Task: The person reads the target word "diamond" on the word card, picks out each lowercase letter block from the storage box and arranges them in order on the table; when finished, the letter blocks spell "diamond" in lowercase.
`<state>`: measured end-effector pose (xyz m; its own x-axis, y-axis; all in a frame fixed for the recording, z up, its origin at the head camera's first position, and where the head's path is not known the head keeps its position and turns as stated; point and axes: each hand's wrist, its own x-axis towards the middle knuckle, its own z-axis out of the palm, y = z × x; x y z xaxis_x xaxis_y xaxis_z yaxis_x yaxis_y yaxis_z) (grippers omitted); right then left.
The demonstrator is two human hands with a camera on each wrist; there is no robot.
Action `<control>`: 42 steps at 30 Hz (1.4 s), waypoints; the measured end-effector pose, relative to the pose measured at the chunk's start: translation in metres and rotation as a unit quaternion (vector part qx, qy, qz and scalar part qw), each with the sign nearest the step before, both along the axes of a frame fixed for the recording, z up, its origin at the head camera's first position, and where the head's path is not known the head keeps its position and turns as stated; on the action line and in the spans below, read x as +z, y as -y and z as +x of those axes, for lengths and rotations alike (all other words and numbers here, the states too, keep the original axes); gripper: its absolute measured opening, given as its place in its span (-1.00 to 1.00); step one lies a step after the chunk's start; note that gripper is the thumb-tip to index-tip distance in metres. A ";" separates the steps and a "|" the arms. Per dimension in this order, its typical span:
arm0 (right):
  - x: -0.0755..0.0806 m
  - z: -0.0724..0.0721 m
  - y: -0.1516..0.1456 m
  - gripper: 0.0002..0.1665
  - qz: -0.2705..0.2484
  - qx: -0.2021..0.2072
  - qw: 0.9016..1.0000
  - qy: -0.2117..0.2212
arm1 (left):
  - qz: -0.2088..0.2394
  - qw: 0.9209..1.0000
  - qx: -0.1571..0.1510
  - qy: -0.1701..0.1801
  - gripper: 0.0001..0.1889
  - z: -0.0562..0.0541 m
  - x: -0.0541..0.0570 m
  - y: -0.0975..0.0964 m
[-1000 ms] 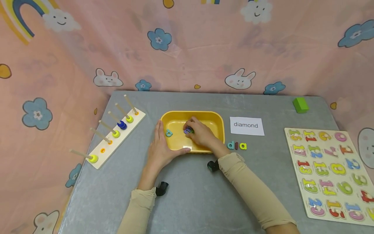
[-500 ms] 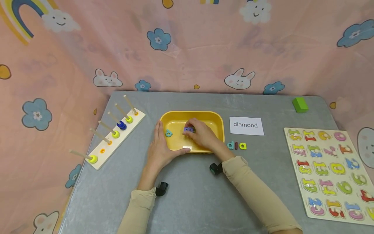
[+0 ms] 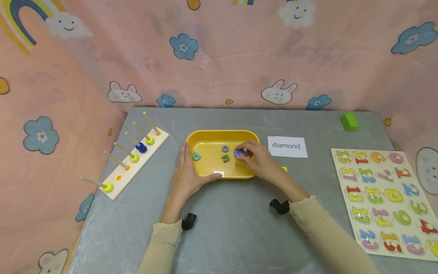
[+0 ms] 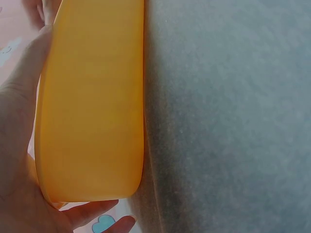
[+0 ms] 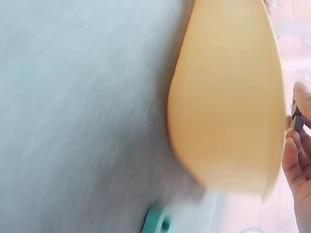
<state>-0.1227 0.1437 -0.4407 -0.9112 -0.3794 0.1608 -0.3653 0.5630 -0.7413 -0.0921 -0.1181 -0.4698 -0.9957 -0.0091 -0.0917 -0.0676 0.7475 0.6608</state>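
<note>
My right hand (image 3: 261, 161) pinches a purple letter m (image 3: 240, 153) between thumb and fingertips, over the right part of a yellow tray (image 3: 208, 169). The right wrist view shows the letter's dark edge (image 5: 298, 122) between the fingers, level with the tray's rim. My left hand (image 3: 188, 176) rests against the tray's near left corner, straight fingers along the left wall and thumb along the front rim. Inside the tray lie a purple letter o (image 3: 225, 148), a green letter n (image 3: 225, 158) and a teal letter d (image 3: 196, 156).
A card reading "diamond" (image 3: 287, 147) lies right of the tray. Below it, a yellow letter (image 3: 284, 169) peeks past my right wrist. A peg board with rings (image 3: 114, 185) stands left; a number puzzle board (image 3: 373, 205) and a green block (image 3: 349, 121) are right.
My right hand has moved right across the tray with the purple m, uncovering the o and n. The forearm now covers most of the letters outside the tray. My left hand stays at the corner.
</note>
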 end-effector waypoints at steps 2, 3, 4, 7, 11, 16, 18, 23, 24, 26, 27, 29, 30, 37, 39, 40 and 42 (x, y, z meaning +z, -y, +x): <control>0.000 0.005 -0.015 -0.72 0.007 -0.012 1.000 -0.015 | 0.002 1.000 0.000 0.000 0.65 0.000 -0.001 0.001; 0.000 0.008 -0.022 -0.72 0.012 -0.018 1.000 -0.018 | 0.003 1.000 0.001 0.000 0.65 0.000 -0.001 0.001; -0.001 0.010 -0.030 -0.72 0.019 -0.026 0.999 -0.023 | 0.004 1.000 0.000 0.000 0.65 0.000 -0.001 0.001; -0.003 0.016 -0.053 -0.69 0.045 -0.048 0.997 -0.040 | 0.005 1.000 -0.001 -0.002 0.65 0.000 -0.001 0.001; -0.004 0.023 -0.081 -0.67 0.078 -0.068 0.993 -0.049 | 0.007 1.000 0.001 -0.001 0.65 0.000 -0.001 0.001; -0.010 0.029 -0.114 -0.67 0.097 -0.080 0.991 -0.038 | 0.007 1.000 0.004 -0.005 0.65 0.001 -0.001 0.001; -0.012 0.031 -0.125 -0.66 0.099 -0.082 0.991 -0.029 | 0.007 1.000 0.003 -0.009 0.65 0.000 -0.001 0.001; -0.019 0.035 -0.141 -0.65 0.114 -0.078 0.990 -0.018 | 0.009 1.000 0.003 -0.012 0.65 0.000 0.000 0.001; -0.021 0.036 -0.143 -0.65 0.117 -0.077 0.990 -0.016 | 0.008 1.000 0.002 -0.011 0.65 0.000 0.000 0.001; -0.024 0.037 -0.145 -0.66 0.124 -0.078 0.989 -0.015 | 0.009 1.000 0.004 -0.010 0.65 0.000 0.000 0.001; -0.026 0.037 -0.146 -0.67 0.128 -0.080 0.988 -0.015 | 0.008 1.000 0.004 -0.009 0.65 0.000 -0.001 0.001; -0.030 0.038 -0.147 -0.70 0.136 -0.081 0.987 -0.019 | 0.008 1.000 0.005 -0.006 0.65 0.000 -0.001 0.001; -0.032 0.038 -0.148 -0.72 0.138 -0.081 0.987 -0.022 | 0.008 1.000 0.006 -0.004 0.65 0.000 -0.001 0.000; -0.040 0.040 -0.147 -0.80 0.140 -0.083 0.986 -0.021 | 0.010 1.000 0.004 -0.001 0.65 0.000 -0.001 0.000; -0.040 0.040 -0.147 -0.79 0.144 -0.086 0.986 -0.012 | 0.009 1.000 0.003 -0.001 0.65 0.000 -0.002 0.000; -0.039 0.040 -0.146 -0.78 0.146 -0.086 0.985 -0.007 | 0.009 1.000 0.003 0.000 0.65 0.000 -0.002 0.000; -0.036 0.040 -0.146 -0.74 0.150 -0.087 0.985 0.003 | 0.008 1.000 0.002 -0.001 0.65 0.000 -0.001 0.000</control>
<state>-0.0830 0.2893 -0.4769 -0.9670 -0.2475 0.0602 -0.2407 0.8103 -0.5343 -0.0917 -0.1184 -0.4712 -0.9959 -0.0107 -0.0900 -0.0687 0.7371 0.6722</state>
